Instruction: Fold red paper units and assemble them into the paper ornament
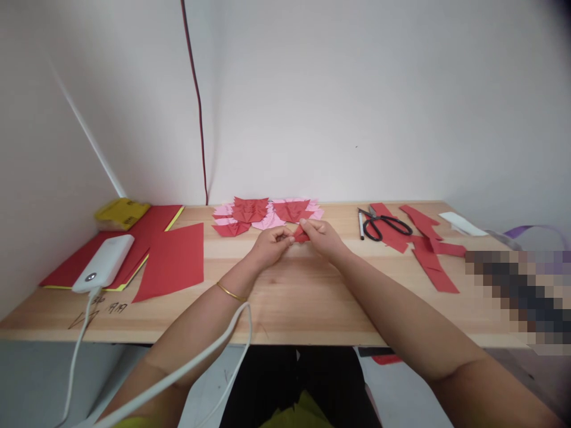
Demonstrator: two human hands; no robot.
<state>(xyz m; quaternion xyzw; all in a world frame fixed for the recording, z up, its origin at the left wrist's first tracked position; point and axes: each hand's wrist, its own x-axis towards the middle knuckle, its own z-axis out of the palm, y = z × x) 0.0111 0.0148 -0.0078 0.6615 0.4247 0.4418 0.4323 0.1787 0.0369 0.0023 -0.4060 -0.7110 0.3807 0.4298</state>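
Observation:
Between my two hands is a small folded piece of red paper [301, 235], held just above the wooden table. My left hand [273, 244] pinches its left side, a gold bangle on the wrist. My right hand [322, 236] grips its right side, thumb and fingers closed on it. Directly behind lie folded red paper pieces [250, 209] and folded pink paper pieces [266, 220], grouped in overlapping rows. My fingers hide part of the paper in them.
Left on the table [294, 303] are red sheets [173, 261], a white power bank [104, 261] with a cable crossing my left arm, and a yellow packet [122, 213]. To the right lie black-handled scissors [386, 223], a pen [361, 224] and red paper scraps [435, 270]. A wall stands behind.

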